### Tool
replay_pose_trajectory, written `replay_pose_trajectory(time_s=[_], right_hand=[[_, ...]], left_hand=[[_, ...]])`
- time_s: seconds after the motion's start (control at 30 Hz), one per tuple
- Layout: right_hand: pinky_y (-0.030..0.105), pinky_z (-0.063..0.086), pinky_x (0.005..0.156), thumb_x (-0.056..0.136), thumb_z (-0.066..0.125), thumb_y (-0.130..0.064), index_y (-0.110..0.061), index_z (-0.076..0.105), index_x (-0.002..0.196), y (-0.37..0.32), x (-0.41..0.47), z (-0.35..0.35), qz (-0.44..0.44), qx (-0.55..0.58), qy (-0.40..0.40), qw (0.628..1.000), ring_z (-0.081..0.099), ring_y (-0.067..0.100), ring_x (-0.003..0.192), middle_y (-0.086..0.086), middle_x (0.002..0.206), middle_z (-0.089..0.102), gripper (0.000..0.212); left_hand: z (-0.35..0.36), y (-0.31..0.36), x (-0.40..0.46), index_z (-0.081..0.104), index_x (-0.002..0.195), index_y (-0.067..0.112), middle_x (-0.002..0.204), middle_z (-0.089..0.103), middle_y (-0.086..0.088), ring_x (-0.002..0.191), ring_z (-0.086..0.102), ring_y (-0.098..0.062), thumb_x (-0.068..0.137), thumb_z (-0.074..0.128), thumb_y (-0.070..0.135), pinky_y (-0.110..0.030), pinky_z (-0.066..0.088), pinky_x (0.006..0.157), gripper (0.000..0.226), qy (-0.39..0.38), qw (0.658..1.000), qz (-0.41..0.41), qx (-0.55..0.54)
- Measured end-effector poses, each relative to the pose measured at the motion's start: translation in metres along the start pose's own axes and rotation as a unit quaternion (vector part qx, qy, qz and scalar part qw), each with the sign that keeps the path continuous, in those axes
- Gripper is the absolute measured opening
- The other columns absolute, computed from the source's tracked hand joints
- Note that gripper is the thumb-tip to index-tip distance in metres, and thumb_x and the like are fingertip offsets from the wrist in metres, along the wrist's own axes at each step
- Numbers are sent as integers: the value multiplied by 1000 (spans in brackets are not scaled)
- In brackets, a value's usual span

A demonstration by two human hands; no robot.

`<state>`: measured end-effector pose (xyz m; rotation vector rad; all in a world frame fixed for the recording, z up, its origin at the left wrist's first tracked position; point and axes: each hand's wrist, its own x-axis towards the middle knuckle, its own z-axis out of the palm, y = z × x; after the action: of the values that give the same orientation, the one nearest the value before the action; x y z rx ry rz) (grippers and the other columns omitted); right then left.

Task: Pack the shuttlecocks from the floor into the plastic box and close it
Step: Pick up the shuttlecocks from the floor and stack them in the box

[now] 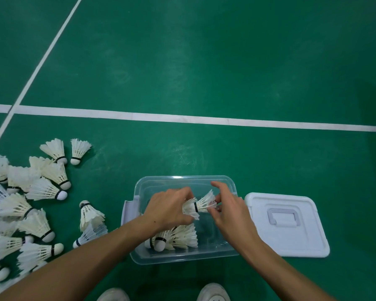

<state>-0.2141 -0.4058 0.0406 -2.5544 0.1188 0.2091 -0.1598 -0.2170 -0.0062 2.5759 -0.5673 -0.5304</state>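
Your left hand [169,208] and right hand [228,210] each pinched nested feathered shuttlecocks [199,205] above the clear rectangular plastic box [183,256]; white ribbed lid [289,224] lay right of center.

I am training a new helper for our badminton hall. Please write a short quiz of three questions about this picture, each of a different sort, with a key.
1. True or false: the white lid is already on the clear plastic box.
2. Multiple choice: where does the big pile of shuttlecocks lie, seen from the person? A) left of the box B) right of the box C) on the lid
3. Fill in: the left hand and the right hand hold nested shuttlecocks above the ____.

Key: 1 false, the lid lies on the floor to the right of the box. 2 A. 3 box.
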Motion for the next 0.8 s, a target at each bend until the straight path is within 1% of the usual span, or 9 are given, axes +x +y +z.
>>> replay_pose_trajectory(time_s=[0.1, 0.2, 0.33, 0.5, 0.53, 0.6, 0.67, 0.73, 0.8], right_hand=[[21, 50, 70, 96, 75, -12, -27, 41, 154, -8, 7, 10, 13, 36, -47, 998, 63, 7, 80, -10, 93, 63, 70], [22, 55, 71, 95, 75, -9, -26, 41, 154, -10, 14, 18, 38, 77, -89, 992, 64, 8, 80, -8, 91, 62, 70], [29, 61, 72, 96, 72, -3, -22, 43, 153, -6, 21, 25, 57, 75, -113, 989, 67, 9, 79, -7, 94, 67, 66], [23, 52, 58, 99, 65, -2, -22, 31, 158, -4, 22, 24, 78, 60, -159, 982, 62, 8, 73, -3, 93, 65, 71], [26, 55, 65, 100, 65, -2, -23, 29, 159, -4, 21, 23, 82, 60, -163, 981, 64, 9, 79, -2, 98, 67, 72], [35, 60, 91, 100, 65, -4, -22, 29, 160, -6, 18, 16, 91, 65, -164, 980, 68, 16, 105, 4, 126, 69, 72], [40, 50, 112, 101, 66, -7, -23, 30, 161, -10, 14, 5, 81, 59, -156, 983, 58, 20, 132, 4, 149, 58, 72], [41, 45, 119, 101, 66, -10, -26, 37, 158, -11, 10, -7, 50, 78, -136, 986, 52, 15, 140, -2, 152, 55, 66], [38, 48, 116, 100, 69, -9, -28, 45, 153, -16, 5, -19, 18, 136, -137, 981, 56, 6, 134, -10, 143, 61, 61]], left_hand=[[-1, -1, 0, 55, 126, 33, 119, 71, 13, 93, 68, -11, 79, 79, 55, -37, 60, 85, 57, -1, 1000, -5, -6], [-2, -1, 1, 57, 129, 34, 124, 71, 12, 93, 66, -10, 83, 79, 53, -32, 57, 85, 54, 10, 1000, -6, 7], [4, 3, 7, 59, 141, 33, 131, 72, 9, 111, 70, -13, 87, 77, 53, -35, 55, 92, 61, 24, 999, -13, 46], [16, 3, 12, 59, 140, 33, 121, 76, 4, 102, 73, -18, 80, 76, 68, -39, 61, 85, 72, 10, 995, -2, 103], [15, 2, 11, 57, 141, 32, 124, 75, 3, 104, 73, -20, 78, 76, 70, -40, 61, 86, 76, 8, 994, 0, 111], [10, 3, 4, 53, 145, 31, 132, 70, 4, 109, 71, -21, 77, 74, 74, -40, 59, 88, 82, 23, 993, 6, 115], [-3, 3, -8, 52, 145, 32, 137, 66, 9, 113, 70, -17, 78, 68, 79, -39, 58, 90, 83, 51, 994, 19, 96], [-24, 5, -21, 55, 139, 34, 132, 66, 15, 112, 68, -10, 76, 60, 85, -37, 58, 92, 81, 81, 995, 54, 28], [-45, 8, -30, 56, 133, 35, 120, 66, 19, 104, 65, 1, 75, 60, 86, -30, 57, 89, 77, 99, 987, 103, -67]])
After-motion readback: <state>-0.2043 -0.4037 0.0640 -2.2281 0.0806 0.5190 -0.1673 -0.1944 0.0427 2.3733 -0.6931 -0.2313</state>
